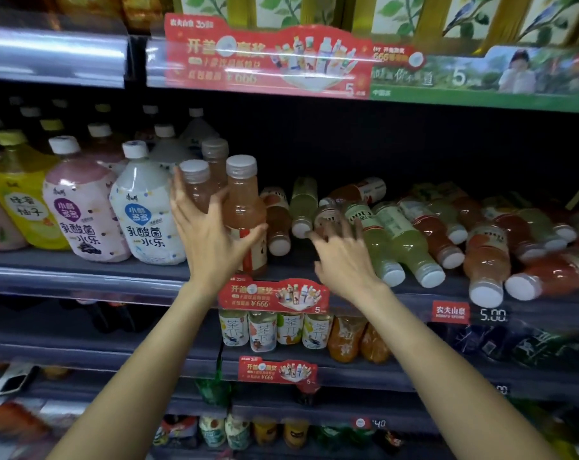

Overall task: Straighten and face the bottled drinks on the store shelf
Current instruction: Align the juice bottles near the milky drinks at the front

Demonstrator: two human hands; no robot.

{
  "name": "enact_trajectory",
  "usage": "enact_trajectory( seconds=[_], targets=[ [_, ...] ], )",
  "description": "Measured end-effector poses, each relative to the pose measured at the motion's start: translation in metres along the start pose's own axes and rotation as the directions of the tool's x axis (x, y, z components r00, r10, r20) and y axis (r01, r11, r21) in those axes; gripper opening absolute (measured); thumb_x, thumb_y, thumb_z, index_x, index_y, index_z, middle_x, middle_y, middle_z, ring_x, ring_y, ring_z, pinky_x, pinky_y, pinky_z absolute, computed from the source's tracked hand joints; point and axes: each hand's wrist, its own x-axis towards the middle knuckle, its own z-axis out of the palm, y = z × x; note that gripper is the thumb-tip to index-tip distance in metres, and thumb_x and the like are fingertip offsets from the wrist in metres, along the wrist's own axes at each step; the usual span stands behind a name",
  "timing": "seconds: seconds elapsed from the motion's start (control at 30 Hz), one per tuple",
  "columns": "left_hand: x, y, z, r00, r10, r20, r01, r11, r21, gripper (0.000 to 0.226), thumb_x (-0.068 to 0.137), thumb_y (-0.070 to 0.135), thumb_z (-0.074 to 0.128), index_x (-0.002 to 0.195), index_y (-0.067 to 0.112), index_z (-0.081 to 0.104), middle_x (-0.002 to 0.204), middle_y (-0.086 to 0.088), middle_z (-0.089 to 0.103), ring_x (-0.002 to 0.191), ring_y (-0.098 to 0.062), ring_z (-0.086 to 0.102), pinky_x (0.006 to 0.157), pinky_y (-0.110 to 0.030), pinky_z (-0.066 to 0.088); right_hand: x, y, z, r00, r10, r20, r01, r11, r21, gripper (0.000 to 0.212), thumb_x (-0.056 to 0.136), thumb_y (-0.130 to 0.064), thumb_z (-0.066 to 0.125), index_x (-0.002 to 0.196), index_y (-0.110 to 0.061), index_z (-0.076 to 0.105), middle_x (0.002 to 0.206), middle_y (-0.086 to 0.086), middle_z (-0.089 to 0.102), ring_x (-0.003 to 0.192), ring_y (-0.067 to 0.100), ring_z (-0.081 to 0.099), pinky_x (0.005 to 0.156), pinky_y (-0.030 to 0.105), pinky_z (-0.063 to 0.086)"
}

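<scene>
An upright peach-coloured bottle (245,207) with a grey-white cap stands at the front edge of the shelf (82,260), two more upright bottles of the same drink (198,184) just behind and left of it. The left hand (211,237) is spread wide, its palm and fingers laid against the left side of these bottles and its thumb hooked across the front bottle's lower label. To the right, a jumble of fallen bottles (414,234) lies on the same shelf, green and red drinks with white caps pointing mostly toward the front; letters reading "OOL" show on two of the labels. The right hand (341,254) has its fingers loosely splayed, the fingertips at a small fallen bottle (327,217); blur keeps me from telling whether they touch it. Left of the upright bottles stand big rounded bottles (145,214) marked "乳酸菌水乐" in blue and purple, and a yellow one reading "柚子". A red promotion tag (274,295) on the shelf edge shows "开盖", "赢奖" and "¥666". Further right, a red price label (450,312) reads "农夫山泉" beside "5.00".
</scene>
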Motion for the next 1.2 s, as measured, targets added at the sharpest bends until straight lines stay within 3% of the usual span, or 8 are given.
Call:
enact_trajectory(
  seconds=[0.1, 0.33, 0.5, 0.67, 0.77, 0.87, 1.07, 1.2],
  targets=[
    [-0.001, -0.002, -0.002, 1.000, -0.001, 0.003, 0.001, 0.999, -0.045, 0.072, 0.070, 0.069, 0.065, 0.121, 0.018, 0.057, 0.156, -0.020, -0.005, 0.144, -0.037, -0.006, 0.115, -0.052, 0.014, -0.001, 0.025, 0.003, 1.000, -0.009, 0.000, 0.009, 0.997, 0.073, 0.051, 0.090, -0.026, 0.055, 0.139, -0.019, 0.039, 0.145, 0.005, 0.039, 0.133, 0.031, 0.034, 0.096, 0.041, 0.042],
    [-0.001, -0.005, -0.015, 0.999, 0.016, 0.032, -0.013, 0.997, -0.082, 0.074, 0.070, 0.066, 0.063, 0.121, 0.013, 0.057, 0.157, -0.020, -0.005, 0.146, -0.035, -0.002, 0.115, -0.040, 0.010, 0.013, 0.050, 0.014, 0.990, -0.140, -0.035, 0.140, 0.990, -0.021, 0.051, 0.090, -0.034, 0.056, 0.136, -0.015, 0.044, 0.144, 0.005, 0.041, 0.135, 0.030, 0.029, 0.109, 0.043, 0.023],
    [-0.003, 0.000, -0.015, 0.999, 0.024, 0.039, -0.020, 0.996, -0.087, 0.069, 0.071, 0.061, 0.064, 0.118, 0.012, 0.054, 0.158, -0.018, -0.006, 0.145, -0.037, -0.005, 0.115, -0.047, 0.010, 0.038, 0.021, 0.005, 0.903, -0.246, -0.353, 0.357, 0.885, 0.299, 0.031, 0.089, -0.022, 0.059, 0.119, -0.015, 0.061, 0.127, 0.003, 0.057, 0.124, 0.025, 0.043, 0.102, 0.039, 0.032],
    [-0.012, -0.005, -0.022, 0.997, 0.074, -0.027, -0.076, 0.992, -0.105, 0.071, 0.070, 0.053, 0.067, 0.118, 0.004, 0.047, 0.156, -0.013, 0.000, 0.146, -0.031, 0.003, 0.112, -0.056, 0.024, 0.078, -0.018, 0.010, 0.844, -0.479, -0.241, 0.536, 0.759, 0.368, 0.039, 0.094, -0.028, 0.054, 0.132, -0.017, 0.053, 0.139, 0.001, 0.051, 0.136, 0.019, 0.032, 0.110, 0.033, 0.015],
    [-0.028, -0.013, -0.029, 0.993, 0.097, -0.060, -0.100, 0.994, -0.047, 0.087, 0.070, 0.055, 0.066, 0.130, 0.000, 0.039, 0.143, -0.021, 0.026, 0.137, -0.029, 0.019, 0.111, -0.052, 0.026, 0.090, -0.020, 0.016, 0.867, -0.422, -0.266, 0.496, 0.787, 0.367, 0.036, 0.095, -0.029, 0.051, 0.130, -0.018, 0.054, 0.133, 0.002, 0.055, 0.132, 0.020, 0.036, 0.106, 0.031, 0.016],
    [-0.044, -0.022, -0.037, 0.998, 0.019, -0.060, -0.022, 0.999, -0.050, 0.088, 0.067, 0.062, 0.066, 0.124, -0.002, 0.046, 0.124, -0.021, 0.043, 0.123, -0.030, 0.030, 0.103, -0.054, 0.032, 0.103, -0.025, 0.019, 0.859, -0.391, -0.331, 0.484, 0.832, 0.272, 0.034, 0.092, -0.024, 0.055, 0.125, -0.015, 0.057, 0.120, 0.007, 0.061, 0.121, 0.027, 0.043, 0.100, 0.035, 0.024],
    [-0.050, -0.023, -0.047, 0.998, 0.039, -0.047, -0.039, 0.999, -0.008, 0.083, 0.073, 0.074, 0.056, 0.120, 0.006, 0.047, 0.122, -0.018, 0.048, 0.120, -0.026, 0.033, 0.102, -0.057, 0.032, 0.129, -0.042, 0.022, 0.886, -0.457, -0.082, 0.464, 0.869, 0.169, 0.045, 0.090, -0.037, 0.050, 0.134, -0.027, 0.049, 0.140, -0.003, 0.047, 0.133, 0.022, 0.029, 0.108, 0.040, 0.016],
    [-0.046, -0.021, -0.046, 1.000, -0.009, -0.004, 0.009, 1.000, 0.001, 0.092, 0.071, 0.078, 0.052, 0.120, 0.000, 0.051, 0.123, -0.016, 0.048, 0.121, -0.023, 0.032, 0.104, -0.055, 0.032, 0.128, -0.028, 0.019, 0.878, -0.478, -0.033, 0.479, 0.875, 0.069, 0.047, 0.088, -0.041, 0.053, 0.132, -0.029, 0.048, 0.134, -0.004, 0.052, 0.131, 0.021, 0.033, 0.111, 0.044, 0.012]
  ],
)
